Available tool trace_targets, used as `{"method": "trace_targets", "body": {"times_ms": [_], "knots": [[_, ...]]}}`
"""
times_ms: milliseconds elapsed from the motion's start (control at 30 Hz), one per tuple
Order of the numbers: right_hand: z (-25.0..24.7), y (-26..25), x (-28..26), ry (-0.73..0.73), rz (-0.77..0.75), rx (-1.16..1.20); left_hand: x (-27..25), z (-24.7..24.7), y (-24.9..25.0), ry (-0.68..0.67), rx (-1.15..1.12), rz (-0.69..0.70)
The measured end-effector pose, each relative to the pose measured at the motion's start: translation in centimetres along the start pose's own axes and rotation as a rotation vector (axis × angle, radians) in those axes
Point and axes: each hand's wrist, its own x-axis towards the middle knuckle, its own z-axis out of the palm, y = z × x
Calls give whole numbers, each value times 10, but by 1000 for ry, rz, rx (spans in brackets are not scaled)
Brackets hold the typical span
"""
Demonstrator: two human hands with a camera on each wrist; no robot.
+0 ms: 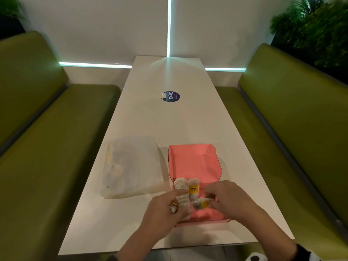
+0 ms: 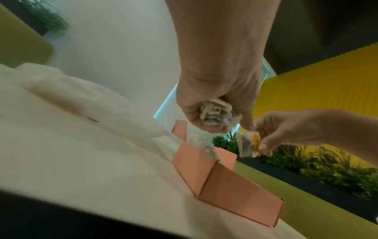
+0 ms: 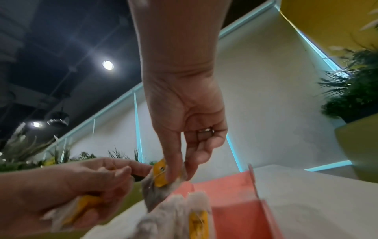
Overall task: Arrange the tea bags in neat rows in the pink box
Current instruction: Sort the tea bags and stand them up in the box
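Observation:
An open pink box point(image 1: 194, 162) point(image 2: 223, 186) point(image 3: 231, 189) lies on the white table point(image 1: 131, 113). Two tea bags point(image 1: 188, 187) point(image 3: 190, 211) lie side by side at its near left, one showing a yellow tag. My left hand point(image 1: 165, 210) point(image 2: 214, 100) point(image 3: 77, 187) grips a crumpled bunch of tea bags point(image 2: 216, 115) point(image 3: 75, 210) over the box's left wall. My right hand point(image 1: 226, 198) point(image 2: 286, 129) point(image 3: 184, 137) pinches one yellow-tagged tea bag point(image 1: 201, 204) point(image 2: 248, 145) point(image 3: 161, 177) just above the box floor, right of the laid bags.
A clear plastic bag point(image 1: 131, 166) point(image 2: 85, 98) lies left of the box. A blue round sticker point(image 1: 170, 97) marks the table's middle. Green benches point(image 1: 47, 147) flank both long sides. A white roll point(image 1: 256, 258) shows below the near table edge.

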Motion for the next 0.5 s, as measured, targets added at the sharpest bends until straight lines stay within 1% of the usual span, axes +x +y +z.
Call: {"method": "trace_targets", "body": {"times_ms": [67,100,200,233,333,367,400,433,467,500], "knots": [[-6,-6,-3,-23,-86,82,2,5,6,-63,55,63],[-8,-7,-3,-8,-107,128,4,7,8,-55,66,76],[-12,-3,2,103,-32,358,8,9,10,5,-73,16],[-13,-2,3,111,-20,427,9,9,10,20,-117,0],[-17,1,3,21,-9,542,10,7,9,39,-170,-28],[-17,2,4,26,-4,557,10,7,9,44,-173,-28],[-16,4,7,98,27,572,11,6,9,51,-171,-29],[-15,8,11,249,76,572,11,6,9,61,-166,-38],[-16,11,13,424,132,517,12,5,7,78,-159,-47],[-19,12,13,512,147,428,13,4,5,98,-155,-58]]}}
